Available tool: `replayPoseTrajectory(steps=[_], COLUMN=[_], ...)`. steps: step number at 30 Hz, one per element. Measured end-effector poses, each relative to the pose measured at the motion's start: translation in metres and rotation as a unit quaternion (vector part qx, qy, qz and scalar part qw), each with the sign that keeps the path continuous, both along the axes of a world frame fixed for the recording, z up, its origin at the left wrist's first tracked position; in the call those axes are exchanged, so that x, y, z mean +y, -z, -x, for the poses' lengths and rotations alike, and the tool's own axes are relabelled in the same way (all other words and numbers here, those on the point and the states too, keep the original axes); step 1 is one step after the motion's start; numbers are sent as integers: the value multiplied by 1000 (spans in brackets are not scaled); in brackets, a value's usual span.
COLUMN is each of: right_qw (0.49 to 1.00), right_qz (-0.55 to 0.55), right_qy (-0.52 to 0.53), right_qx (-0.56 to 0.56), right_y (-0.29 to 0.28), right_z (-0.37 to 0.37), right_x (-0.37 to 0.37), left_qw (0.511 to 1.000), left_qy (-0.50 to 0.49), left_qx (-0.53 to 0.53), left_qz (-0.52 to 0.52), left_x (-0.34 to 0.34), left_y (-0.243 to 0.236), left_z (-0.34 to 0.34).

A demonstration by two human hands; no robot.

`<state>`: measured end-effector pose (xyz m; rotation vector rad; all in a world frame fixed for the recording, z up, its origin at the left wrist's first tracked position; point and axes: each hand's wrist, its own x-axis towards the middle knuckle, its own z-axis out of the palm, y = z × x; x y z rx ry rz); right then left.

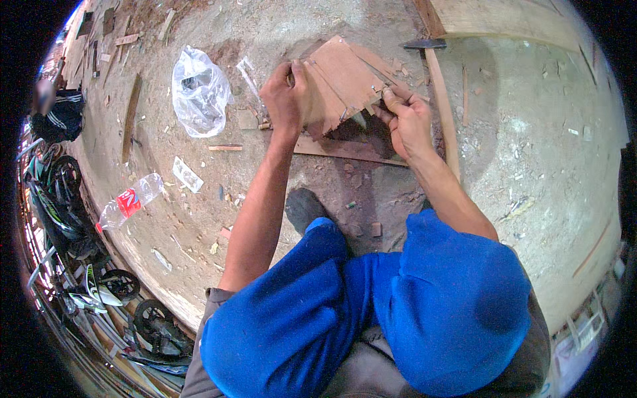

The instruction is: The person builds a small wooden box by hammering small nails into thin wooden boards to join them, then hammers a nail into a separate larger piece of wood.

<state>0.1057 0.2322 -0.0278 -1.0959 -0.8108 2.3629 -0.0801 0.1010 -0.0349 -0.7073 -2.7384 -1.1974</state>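
Between my hands is a thin reddish-brown plywood piece (345, 73), tilted, apparently layered, with small nails or screws standing near its edges. My left hand (286, 99) is closed around its left edge, thumb on top. At its lower right corner my right hand (406, 119) is closed, thumb and fingers pinching the edge; whether a small nail is also between them I cannot tell. The piece's underside is in shadow. Just beyond my right hand lies a hammer (424, 44) with a dark head, beside a long wooden strip or handle.
A clear plastic bag (199, 93) and a clear bottle with red label (131, 201) lie left on the dusty ground. A wooden batten (352, 150) runs below the plywood, a thick plank (504, 18) at the far right. Motorbikes (93, 292) and a person (56, 109) are at the left edge.
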Motion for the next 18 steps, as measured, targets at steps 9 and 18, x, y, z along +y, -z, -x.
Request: replayPoseTrajectory(steps=[9, 18], right_qw=[1000, 999], right_qz=[27, -11], right_qy=[8, 26], right_qx=[9, -24], right_y=[6, 4], right_z=[-1, -1], right_x=[1, -5], left_qw=[999, 1000], left_qy=[3, 12], left_qx=[-32, -25], left_qz=[-1, 2], left_x=[2, 4], left_y=[-7, -10], left_z=[-6, -7])
